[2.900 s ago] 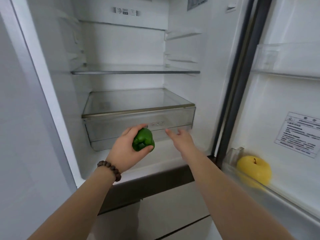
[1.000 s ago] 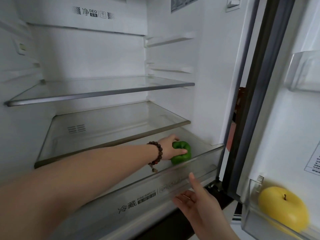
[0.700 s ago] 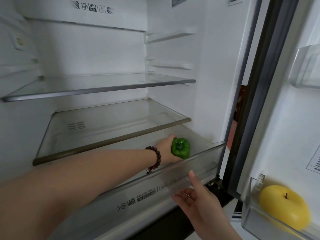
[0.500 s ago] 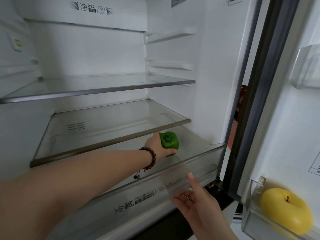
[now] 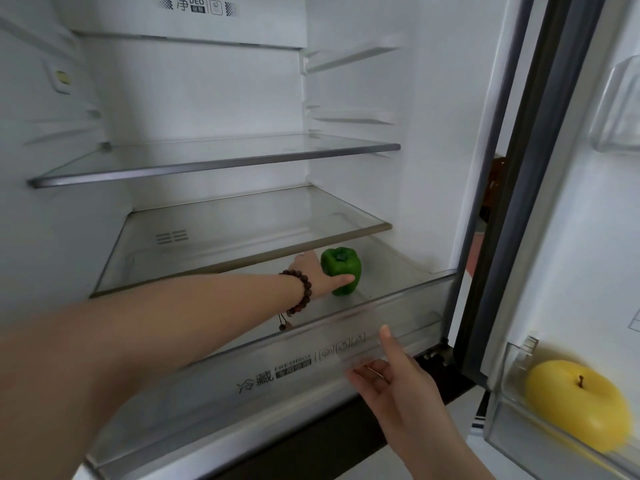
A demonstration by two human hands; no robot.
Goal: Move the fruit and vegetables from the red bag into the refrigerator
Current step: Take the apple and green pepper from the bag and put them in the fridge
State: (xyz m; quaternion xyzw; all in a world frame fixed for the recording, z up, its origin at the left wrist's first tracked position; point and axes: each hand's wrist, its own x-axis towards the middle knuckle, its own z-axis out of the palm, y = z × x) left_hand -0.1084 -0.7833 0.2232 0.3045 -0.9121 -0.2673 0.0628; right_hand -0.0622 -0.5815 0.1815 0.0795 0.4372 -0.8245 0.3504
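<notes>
Left hand (image 5: 320,273) wraps its fingers around the green pepper (image 5: 341,270) standing in the drawer (image 5: 398,306); those fingers hide behind the pepper.

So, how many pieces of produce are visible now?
2. The green bell pepper stands in the pulled-out clear drawer; the yellow apple lies in the door bin. Others may be hidden.

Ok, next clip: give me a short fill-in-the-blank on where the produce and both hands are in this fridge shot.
1. The left hand holds a green bell ____ inside the pulled-out clear plastic drawer.
2. The right hand grips the drawer's ____ edge.
3. The yellow apple sits in the bottom bin of the fridge ____.
4. A brown beaded ____ circles the left wrist.

Missing words: pepper; front; door; bracelet
</notes>
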